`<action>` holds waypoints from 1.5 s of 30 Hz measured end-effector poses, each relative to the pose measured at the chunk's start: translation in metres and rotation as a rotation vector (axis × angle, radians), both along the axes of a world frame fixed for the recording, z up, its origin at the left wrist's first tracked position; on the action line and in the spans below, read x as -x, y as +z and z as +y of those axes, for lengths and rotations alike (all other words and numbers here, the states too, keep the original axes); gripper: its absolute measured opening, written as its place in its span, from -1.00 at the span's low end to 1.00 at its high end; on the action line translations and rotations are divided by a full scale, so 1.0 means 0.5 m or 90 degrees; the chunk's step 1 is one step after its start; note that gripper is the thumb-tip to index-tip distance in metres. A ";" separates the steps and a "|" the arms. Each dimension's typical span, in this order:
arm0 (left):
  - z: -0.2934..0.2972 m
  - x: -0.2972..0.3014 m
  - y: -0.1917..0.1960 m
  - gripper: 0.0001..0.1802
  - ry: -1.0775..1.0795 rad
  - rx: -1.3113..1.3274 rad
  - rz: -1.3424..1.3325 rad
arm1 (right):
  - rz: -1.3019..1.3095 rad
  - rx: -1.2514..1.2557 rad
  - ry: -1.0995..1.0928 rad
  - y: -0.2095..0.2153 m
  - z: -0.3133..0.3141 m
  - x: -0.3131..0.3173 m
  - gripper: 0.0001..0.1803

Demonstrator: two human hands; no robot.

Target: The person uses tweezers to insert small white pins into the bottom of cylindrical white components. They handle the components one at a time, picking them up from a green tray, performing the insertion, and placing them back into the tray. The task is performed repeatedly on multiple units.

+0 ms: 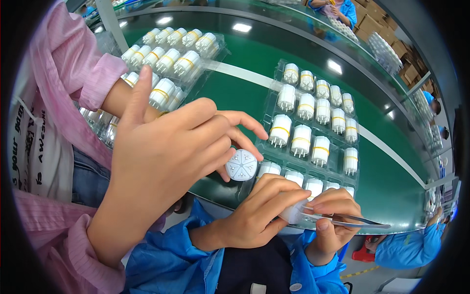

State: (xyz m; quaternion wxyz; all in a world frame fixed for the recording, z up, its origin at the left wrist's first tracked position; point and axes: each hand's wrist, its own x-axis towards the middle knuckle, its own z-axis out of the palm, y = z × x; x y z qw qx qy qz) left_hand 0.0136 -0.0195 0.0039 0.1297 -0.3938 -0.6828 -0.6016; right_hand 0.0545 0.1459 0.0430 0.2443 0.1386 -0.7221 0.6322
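Note:
My left hand (257, 215) comes from a blue sleeve and pinches a small translucent white round part (293, 212), much of it behind the fingers. Closed on metal tweezers (355, 221), my right hand (333, 215) holds their tips at that part; fingers hide the exact contact. Just above my left hand, a co-worker in pink sleeves holds a white round piece (241, 165) with a face of wedge-shaped segments. The co-worker's nearer hand (166, 147) is raised in front of it. Beyond my hands, a clear tray (333, 134) holds white cylinders (300, 140) with metal pins, many with yellow bands.
A second clear tray (196, 78) of similar cylinders stands on the green work surface (235, 93) at the far left. A white stripe (249, 74) crosses the green. Farther off are a rail, other workers in blue, brown cartons (374, 22) and a red stool (364, 251).

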 end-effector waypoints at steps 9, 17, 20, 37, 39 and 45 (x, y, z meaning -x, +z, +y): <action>-0.018 -0.012 -0.017 -0.40 -0.036 -0.101 -0.052 | 0.077 0.075 0.002 -0.015 -0.017 0.004 -0.65; -0.092 -0.040 -0.061 -0.51 0.184 -0.080 0.000 | -0.040 0.106 0.026 -0.019 -0.043 0.025 -0.73; -0.116 -0.042 -0.081 -0.56 0.293 -0.045 0.038 | -0.052 -0.063 0.020 -0.027 -0.052 0.041 -0.74; -0.142 0.003 -0.087 -0.58 0.399 0.092 0.048 | -0.108 -0.349 0.040 -0.047 -0.149 0.104 -0.44; -0.137 0.005 -0.085 -0.61 0.398 0.080 0.046 | -0.111 -0.363 0.053 -0.044 -0.150 0.104 -0.42; -0.127 0.000 -0.086 -0.64 0.374 -0.013 0.046 | -0.019 -0.320 0.094 -0.046 -0.127 0.100 -0.41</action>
